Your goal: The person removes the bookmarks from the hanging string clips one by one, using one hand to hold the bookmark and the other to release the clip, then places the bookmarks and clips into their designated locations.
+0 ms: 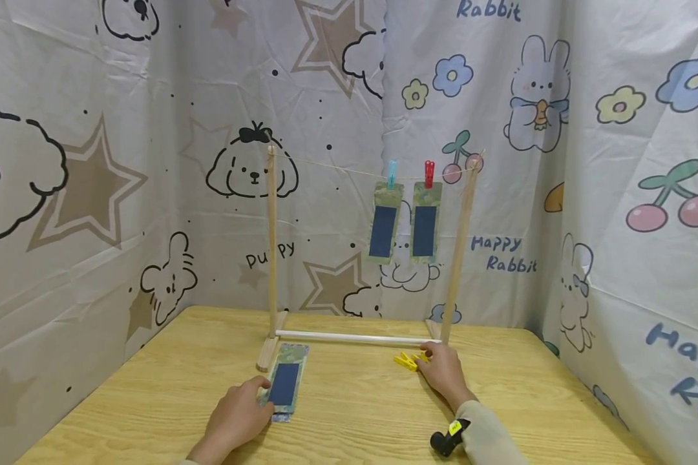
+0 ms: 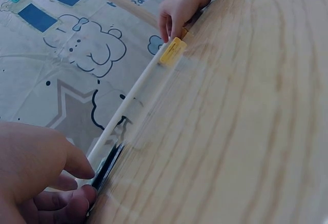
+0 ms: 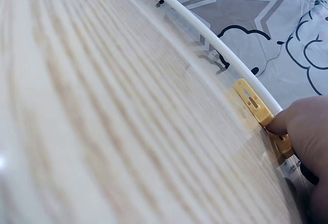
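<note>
A green patterned card (image 1: 284, 385) with a dark blue panel lies on the table, with another card's blue edge (image 1: 281, 418) showing under its lower end. My left hand (image 1: 240, 413) holds the card at its left side, fingertips along the edge; the left wrist view shows the dark card (image 2: 108, 165) nearly edge-on beside them. At the rack's right foot, my right hand (image 1: 442, 371) pinches a yellow clothespin (image 3: 281, 144). Another yellow clothespin (image 1: 406, 361) lies just left of the fingertips. The thumb is mostly hidden in the right wrist view.
A wooden rack (image 1: 272, 245) with a white crossbar (image 1: 355, 338) stands at the table's back. From its string (image 1: 331, 165) hang two similar cards, one by a blue clothespin (image 1: 392, 174), the other by a red clothespin (image 1: 429, 174). Printed curtains (image 1: 221, 84) enclose the table.
</note>
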Demonstrator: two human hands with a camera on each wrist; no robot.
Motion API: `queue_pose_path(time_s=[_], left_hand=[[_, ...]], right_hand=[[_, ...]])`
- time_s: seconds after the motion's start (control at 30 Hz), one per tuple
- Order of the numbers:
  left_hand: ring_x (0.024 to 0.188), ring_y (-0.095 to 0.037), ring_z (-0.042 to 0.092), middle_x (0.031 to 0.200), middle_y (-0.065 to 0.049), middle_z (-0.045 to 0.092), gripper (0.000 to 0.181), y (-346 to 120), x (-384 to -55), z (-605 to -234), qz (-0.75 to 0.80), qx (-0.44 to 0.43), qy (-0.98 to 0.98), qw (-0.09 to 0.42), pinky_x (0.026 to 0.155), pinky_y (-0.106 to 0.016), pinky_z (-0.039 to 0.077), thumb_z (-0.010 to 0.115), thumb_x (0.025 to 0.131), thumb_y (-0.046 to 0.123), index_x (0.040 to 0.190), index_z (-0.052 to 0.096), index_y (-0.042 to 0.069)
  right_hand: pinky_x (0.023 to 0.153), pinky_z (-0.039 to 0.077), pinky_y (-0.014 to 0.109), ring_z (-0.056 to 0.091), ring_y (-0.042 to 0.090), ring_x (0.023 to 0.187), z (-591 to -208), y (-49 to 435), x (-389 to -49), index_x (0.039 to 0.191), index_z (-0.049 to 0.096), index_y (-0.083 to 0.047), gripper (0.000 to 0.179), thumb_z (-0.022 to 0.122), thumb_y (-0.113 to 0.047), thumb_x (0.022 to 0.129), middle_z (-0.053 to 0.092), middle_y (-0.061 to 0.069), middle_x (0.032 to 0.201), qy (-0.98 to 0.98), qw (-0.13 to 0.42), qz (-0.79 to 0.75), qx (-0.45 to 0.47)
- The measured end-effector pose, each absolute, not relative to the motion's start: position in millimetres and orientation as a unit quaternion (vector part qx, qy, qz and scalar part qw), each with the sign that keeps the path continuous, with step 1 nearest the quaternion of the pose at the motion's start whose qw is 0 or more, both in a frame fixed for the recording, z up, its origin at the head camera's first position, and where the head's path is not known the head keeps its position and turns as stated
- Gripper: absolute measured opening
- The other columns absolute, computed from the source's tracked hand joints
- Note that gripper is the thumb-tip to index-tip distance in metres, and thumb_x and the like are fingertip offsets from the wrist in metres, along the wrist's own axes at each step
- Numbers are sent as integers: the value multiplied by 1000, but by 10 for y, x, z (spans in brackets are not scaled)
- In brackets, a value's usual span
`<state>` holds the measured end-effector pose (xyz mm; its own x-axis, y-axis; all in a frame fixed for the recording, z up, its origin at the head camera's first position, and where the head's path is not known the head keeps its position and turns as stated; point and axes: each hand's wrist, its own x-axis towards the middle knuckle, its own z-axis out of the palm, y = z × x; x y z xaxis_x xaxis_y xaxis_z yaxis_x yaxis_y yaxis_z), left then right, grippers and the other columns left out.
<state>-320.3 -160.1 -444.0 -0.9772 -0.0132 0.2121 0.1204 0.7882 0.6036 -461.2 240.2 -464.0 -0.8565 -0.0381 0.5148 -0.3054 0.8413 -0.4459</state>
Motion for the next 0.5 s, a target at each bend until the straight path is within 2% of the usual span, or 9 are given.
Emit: queue_pose_path(time_s=[0.5], left_hand=[[44, -10, 31, 51, 3, 41, 37, -1584, -3199, -4427, -320, -24, -941, 105, 44, -28, 28, 70, 89, 12, 124, 67, 1]], right_hand=[[81, 54, 52, 67, 32, 87, -4645, 2416, -4619, 111, 75, 3, 30, 85, -7, 85, 70, 12, 92, -929, 247, 261, 89]])
